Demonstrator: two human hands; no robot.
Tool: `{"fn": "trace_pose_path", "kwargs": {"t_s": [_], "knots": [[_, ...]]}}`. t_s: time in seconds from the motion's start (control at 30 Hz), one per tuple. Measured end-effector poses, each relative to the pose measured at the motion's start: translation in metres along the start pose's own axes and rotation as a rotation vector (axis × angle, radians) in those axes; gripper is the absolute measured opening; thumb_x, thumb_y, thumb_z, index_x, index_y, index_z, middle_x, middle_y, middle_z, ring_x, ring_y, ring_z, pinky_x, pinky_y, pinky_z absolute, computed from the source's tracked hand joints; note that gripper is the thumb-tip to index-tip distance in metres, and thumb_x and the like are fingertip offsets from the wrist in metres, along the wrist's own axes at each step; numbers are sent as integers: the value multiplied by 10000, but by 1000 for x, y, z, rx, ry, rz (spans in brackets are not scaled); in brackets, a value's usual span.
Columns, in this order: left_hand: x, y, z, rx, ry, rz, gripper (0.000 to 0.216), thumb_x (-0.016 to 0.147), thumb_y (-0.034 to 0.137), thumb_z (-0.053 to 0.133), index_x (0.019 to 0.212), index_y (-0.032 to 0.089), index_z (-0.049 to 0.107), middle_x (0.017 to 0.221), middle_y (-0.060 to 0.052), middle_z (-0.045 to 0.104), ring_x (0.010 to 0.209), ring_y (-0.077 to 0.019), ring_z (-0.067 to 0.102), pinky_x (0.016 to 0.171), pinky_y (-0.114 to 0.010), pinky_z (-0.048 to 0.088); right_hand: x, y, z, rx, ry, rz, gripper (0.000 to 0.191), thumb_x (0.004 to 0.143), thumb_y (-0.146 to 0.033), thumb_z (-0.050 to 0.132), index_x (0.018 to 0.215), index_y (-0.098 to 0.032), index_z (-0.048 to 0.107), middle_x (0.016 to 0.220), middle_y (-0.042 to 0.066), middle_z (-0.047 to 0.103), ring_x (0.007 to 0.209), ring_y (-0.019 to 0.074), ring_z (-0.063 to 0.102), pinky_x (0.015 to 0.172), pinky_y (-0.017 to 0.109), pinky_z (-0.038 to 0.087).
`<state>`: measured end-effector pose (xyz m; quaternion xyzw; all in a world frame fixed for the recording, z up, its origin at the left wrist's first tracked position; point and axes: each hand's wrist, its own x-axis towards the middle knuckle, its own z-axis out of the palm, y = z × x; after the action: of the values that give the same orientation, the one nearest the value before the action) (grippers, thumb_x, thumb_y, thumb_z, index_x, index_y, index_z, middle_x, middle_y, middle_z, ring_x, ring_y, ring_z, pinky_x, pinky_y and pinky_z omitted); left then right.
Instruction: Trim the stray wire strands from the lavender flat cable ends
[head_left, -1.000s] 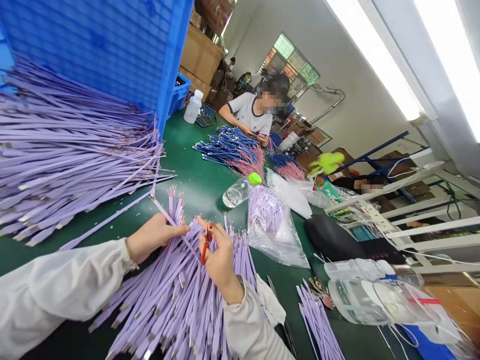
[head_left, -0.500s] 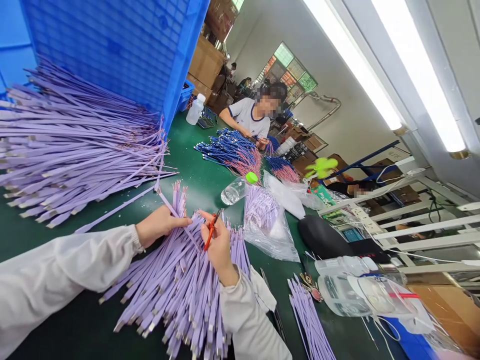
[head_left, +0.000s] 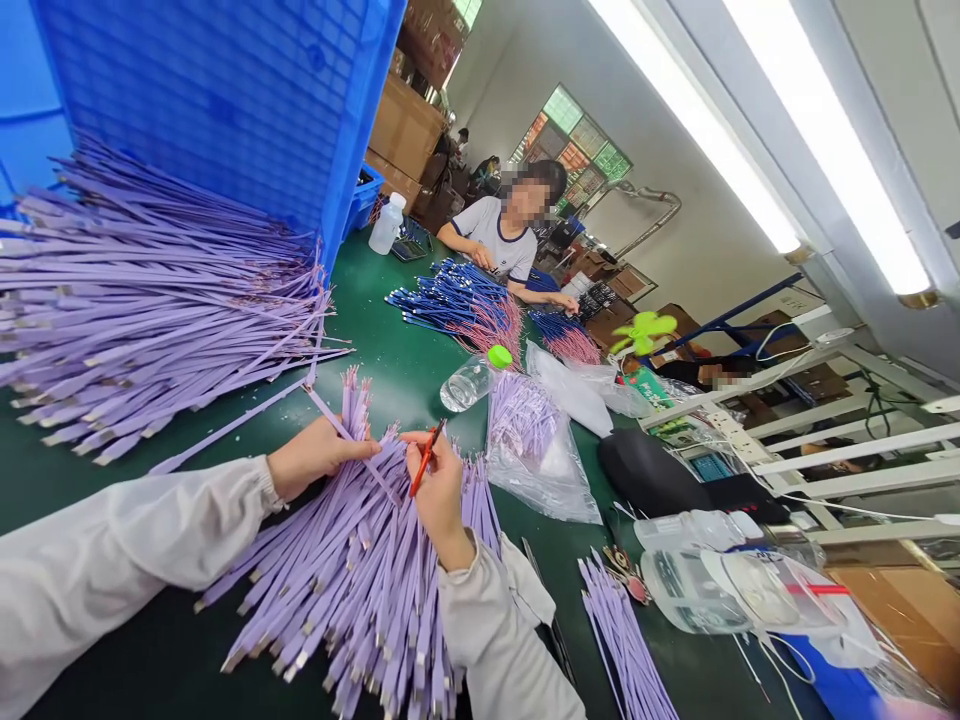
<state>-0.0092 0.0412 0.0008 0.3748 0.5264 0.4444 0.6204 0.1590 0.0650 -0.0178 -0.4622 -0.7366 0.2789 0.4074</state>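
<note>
My left hand (head_left: pixel 319 455) pinches a flat purple cable (head_left: pixel 330 413) between thumb and fingers, its bare end pointing up and left. My right hand (head_left: pixel 439 485) is closed around a small red-handled tool with a dark tip (head_left: pixel 426 460), too small to name exactly. That hand's forefinger reaches left toward the cables. Both hands are over a spread pile of purple cables (head_left: pixel 360 600), plugs toward me and stripped copper ends away from me. A much larger heap of purple cables (head_left: pixel 150 300) lies at the left.
A blue crate (head_left: pixel 217 100) stands behind the left heap on the green table (head_left: pixel 397 330). Ahead are a green-capped bottle (head_left: pixel 469 382), a plastic bag of cables (head_left: pixel 525 430) and blue cables (head_left: pixel 450 300). A co-worker (head_left: pixel 499 235) sits opposite. More purple cables (head_left: pixel 622 640) and clear containers (head_left: pixel 697 590) are at right.
The co-worker's hands have moved apart, one reaching right to the second blue bundle. My hands keep nearly the same hold, with my right forefinger slightly lower. The view has shifted a little.
</note>
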Motion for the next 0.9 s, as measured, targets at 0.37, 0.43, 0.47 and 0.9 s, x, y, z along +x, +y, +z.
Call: {"fn": "trace_pose_path", "kwargs": {"t_s": [0.37, 0.43, 0.47, 0.9], "knots": [[4, 0, -3, 40, -11, -26, 373, 475, 443, 721, 623, 178, 504, 534, 69, 400, 515, -90, 298, 458, -223, 153, -1, -1, 0, -13, 5, -16, 180, 834, -236, 483, 896, -163, 636, 782, 30, 591, 678, 128, 536, 659, 255, 439], [4, 0, -3, 37, -15, -16, 368, 481, 439, 723, 626, 178, 507, 533, 69, 404, 510, -90, 303, 455, -224, 160, 0, -1, 1, 6, -10, 3, 203, 831, -258, 497, 937, -163, 641, 807, 35, 596, 705, 134, 543, 685, 263, 442], [4, 0, -3, 34, -22, -10, 364, 483, 434, 725, 638, 177, 518, 537, 68, 415, 509, -91, 311, 455, -224, 171, 1, -2, 1, 17, -24, 14, 211, 826, -272, 508, 945, -166, 647, 814, 36, 596, 718, 137, 546, 696, 266, 443], [3, 2, -6, -29, -108, -138, 265, 438, 277, 730, 534, 172, 506, 464, 58, 461, 466, -87, 376, 463, -224, 263, 6, -6, 2, -48, -42, 131, 188, 776, -313, 574, 843, -151, 642, 719, 2, 533, 624, 120, 463, 623, 251, 415]]}}
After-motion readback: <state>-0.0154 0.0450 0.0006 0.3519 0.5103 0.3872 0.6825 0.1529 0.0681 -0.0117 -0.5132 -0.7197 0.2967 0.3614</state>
